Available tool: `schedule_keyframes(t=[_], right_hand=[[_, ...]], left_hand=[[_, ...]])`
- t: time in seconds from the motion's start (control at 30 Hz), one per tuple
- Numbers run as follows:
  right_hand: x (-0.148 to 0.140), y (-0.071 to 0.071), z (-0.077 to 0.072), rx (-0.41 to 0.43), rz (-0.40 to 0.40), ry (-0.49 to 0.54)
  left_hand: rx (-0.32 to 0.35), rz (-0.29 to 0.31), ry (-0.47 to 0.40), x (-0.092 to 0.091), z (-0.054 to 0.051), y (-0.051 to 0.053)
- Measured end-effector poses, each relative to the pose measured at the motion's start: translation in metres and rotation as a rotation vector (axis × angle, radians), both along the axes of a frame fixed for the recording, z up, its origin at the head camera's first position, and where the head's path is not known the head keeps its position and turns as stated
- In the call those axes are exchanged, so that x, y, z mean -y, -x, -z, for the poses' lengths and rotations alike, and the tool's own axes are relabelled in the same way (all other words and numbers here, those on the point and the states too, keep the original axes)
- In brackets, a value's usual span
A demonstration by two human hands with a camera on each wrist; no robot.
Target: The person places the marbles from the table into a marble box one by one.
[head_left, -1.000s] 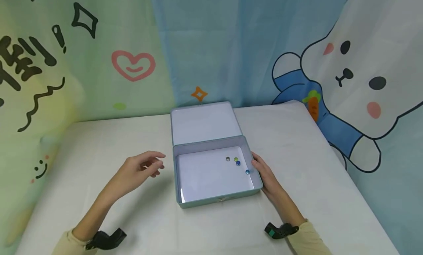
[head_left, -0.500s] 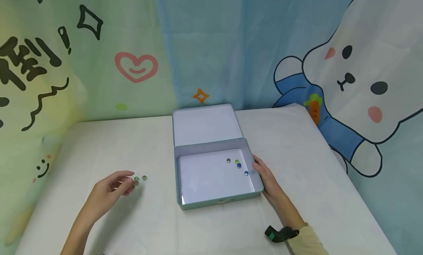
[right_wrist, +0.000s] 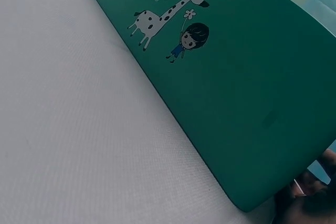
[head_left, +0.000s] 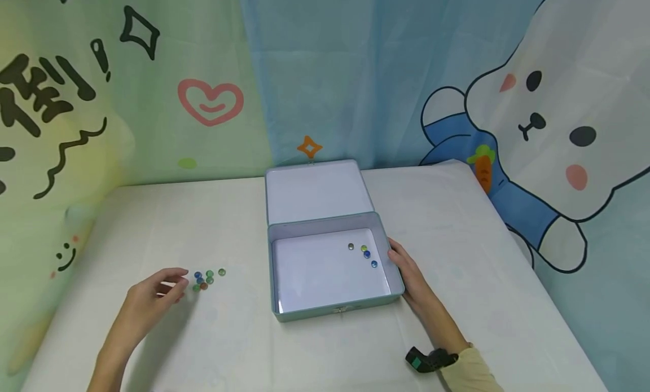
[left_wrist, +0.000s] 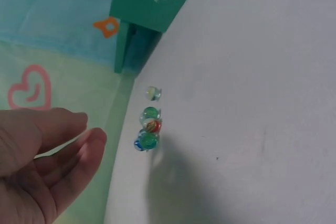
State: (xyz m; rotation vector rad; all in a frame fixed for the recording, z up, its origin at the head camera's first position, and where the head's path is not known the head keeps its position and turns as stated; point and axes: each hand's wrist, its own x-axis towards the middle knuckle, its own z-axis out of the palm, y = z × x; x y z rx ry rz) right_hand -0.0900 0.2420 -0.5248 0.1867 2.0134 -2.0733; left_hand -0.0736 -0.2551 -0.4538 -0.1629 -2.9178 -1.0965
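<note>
Multicoloured glass marbles [head_left: 210, 280] may roll: I should move slowly my loosely bent, empty left hand [head_left: 147, 302], right hand [head_left: 410, 274] gripping green metal box [head_left: 315, 313].

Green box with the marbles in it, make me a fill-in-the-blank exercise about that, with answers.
The lid of the box is not shut but ____.
The marbles inside the box number ____.
The hand on the box is the person's ____ one.
The long-necked animal printed on its front is a ____.
Missing words: open; four; right; giraffe.
</note>
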Motion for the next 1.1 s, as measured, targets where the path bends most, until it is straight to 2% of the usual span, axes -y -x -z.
schedule_keyframes(t=[0.37, 0.53, 1.1], right_hand=[[-0.001, 0.0, 0.001, -0.001, 0.013, 0.009], [-0.001, -0.001, -0.001, 0.011, 0.002, 0.02], [0.001, -0.001, -0.003, 0.004, 0.001, 0.023]], left_hand=[[0.062, 0.015, 0.092, -0.003, 0.017, -0.001], [0.079, 0.01, 0.099, -0.005, 0.018, -0.003], [0.093, 0.014, 0.141, -0.008, 0.029, 0.004]])
